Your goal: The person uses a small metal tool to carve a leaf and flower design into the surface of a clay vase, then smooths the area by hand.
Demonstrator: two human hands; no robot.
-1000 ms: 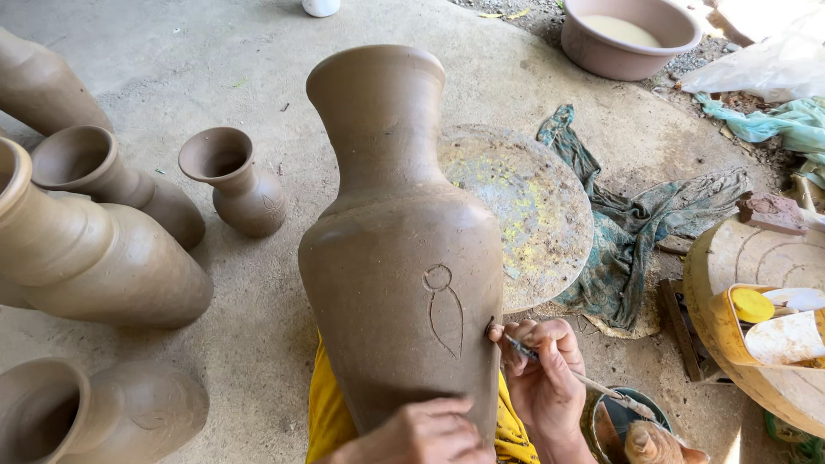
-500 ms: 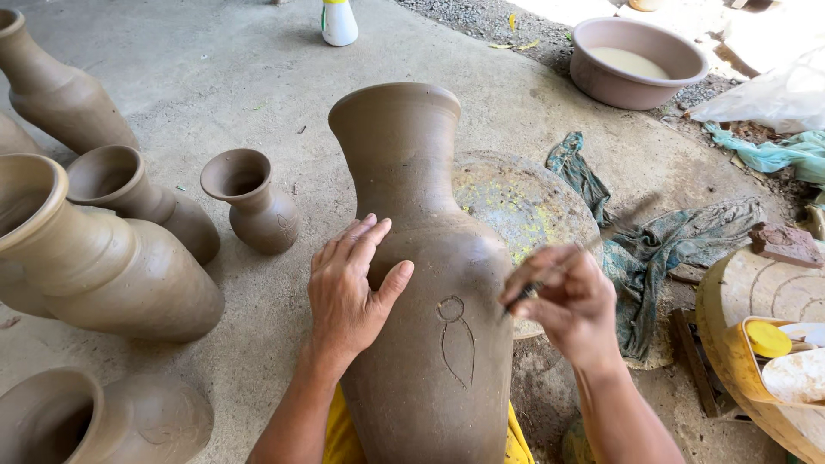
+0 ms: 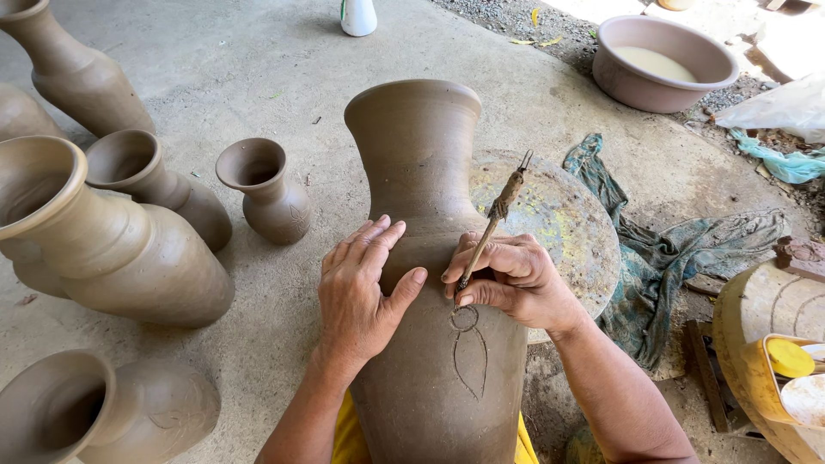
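Carving tool seemingly touches vase, right hand.

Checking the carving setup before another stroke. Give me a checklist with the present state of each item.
1. Left hand flat on the tall clay vase, steadying it: ok.
2. Right hand grips the carving tool: ok.
3. Tool tip at the incised loop: ok.
4. Leaf outline below in plain view: ok.
5. Clay firm enough: cannot tell.
6. Small vase stands apart from the work: ok.
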